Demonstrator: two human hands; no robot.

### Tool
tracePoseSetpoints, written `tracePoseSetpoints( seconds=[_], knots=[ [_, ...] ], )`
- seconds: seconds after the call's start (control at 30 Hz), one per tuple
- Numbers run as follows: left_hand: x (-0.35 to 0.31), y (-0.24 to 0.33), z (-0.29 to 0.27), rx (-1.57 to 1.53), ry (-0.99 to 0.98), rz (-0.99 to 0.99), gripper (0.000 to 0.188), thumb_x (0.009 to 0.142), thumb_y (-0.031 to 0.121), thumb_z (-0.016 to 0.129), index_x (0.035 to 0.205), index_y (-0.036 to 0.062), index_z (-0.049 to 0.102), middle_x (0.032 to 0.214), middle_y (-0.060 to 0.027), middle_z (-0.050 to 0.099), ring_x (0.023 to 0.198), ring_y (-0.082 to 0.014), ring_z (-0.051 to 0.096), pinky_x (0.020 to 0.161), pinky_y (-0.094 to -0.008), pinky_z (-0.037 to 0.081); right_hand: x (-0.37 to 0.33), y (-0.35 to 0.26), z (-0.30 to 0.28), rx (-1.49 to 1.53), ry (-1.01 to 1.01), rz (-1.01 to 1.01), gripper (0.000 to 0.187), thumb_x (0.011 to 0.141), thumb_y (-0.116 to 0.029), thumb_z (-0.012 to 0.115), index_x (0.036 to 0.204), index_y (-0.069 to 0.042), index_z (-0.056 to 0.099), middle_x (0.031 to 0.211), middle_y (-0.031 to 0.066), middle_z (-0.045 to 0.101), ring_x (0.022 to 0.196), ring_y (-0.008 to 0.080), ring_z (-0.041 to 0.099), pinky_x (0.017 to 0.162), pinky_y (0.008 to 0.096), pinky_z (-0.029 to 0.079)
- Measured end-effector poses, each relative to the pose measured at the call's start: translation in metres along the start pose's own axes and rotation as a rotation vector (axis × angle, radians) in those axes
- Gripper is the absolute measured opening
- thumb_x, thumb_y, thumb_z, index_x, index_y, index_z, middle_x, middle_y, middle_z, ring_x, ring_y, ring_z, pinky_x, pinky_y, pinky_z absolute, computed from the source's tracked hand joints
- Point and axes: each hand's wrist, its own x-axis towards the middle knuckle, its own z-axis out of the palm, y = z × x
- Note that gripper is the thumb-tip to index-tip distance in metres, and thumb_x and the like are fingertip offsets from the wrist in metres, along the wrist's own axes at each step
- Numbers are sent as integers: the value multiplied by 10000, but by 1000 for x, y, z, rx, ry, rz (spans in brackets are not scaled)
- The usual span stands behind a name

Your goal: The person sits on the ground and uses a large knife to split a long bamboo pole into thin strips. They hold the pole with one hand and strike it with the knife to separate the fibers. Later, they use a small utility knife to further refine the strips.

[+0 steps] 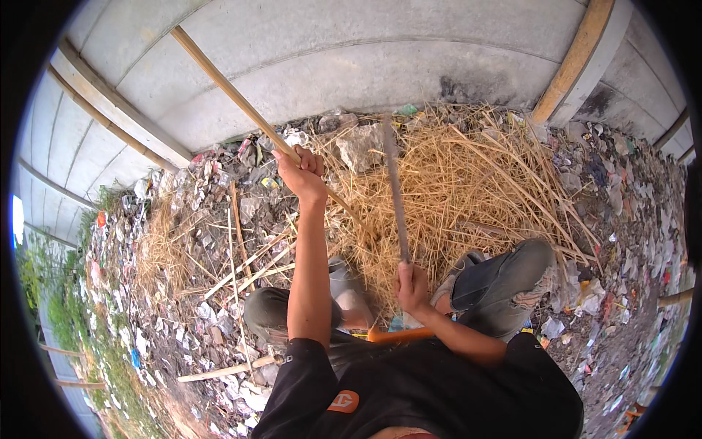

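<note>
My left hand is wrapped round a long, thin bamboo pole. The pole slants from the wall at the upper left down to the straw between my feet. In my right hand is the handle of a machete, its long, narrow grey blade pointing away from me, slightly blurred. The blade is to the right of the pole and apart from it. Beneath both lies a heap of dry straw-coloured shavings and strips, which hides the pole's lower tip.
A grey concrete panel wall with posts runs behind the heap. A stone block sits at its foot. Loose bamboo sticks and scattered litter cover the ground at left. My knees are bent on either side.
</note>
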Motion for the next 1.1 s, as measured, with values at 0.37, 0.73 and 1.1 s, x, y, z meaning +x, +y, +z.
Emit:
tracePoseSetpoints(
  seconds=[0.37,0.73,1.1],
  knots=[
    [12,4,-22,-82,169,32,267,1018,356,354,1105,124,454,627,49,332,486,-42,230,413,-222,206,51,-179,26,82,45,-484,510,1009,-551,459,769,-101,450,588,-9,439,461,88,419,460,301,401],
    [1,-5,-14,-52,125,21,433,1047,434,350,762,111,394,584,42,327,485,-67,208,437,-247,211,29,-51,-1,-112,-13,378,563,990,-567,489,682,-98,448,533,-13,418,410,94,389,390,316,378],
    [15,-9,-13,-162,83,18,445,1049,429,355,746,104,385,581,30,328,482,-79,199,437,-270,192,-1,85,-28,-275,79,134,563,987,-583,478,710,-93,447,560,14,445,434,133,418,420,319,375]
  ],
)
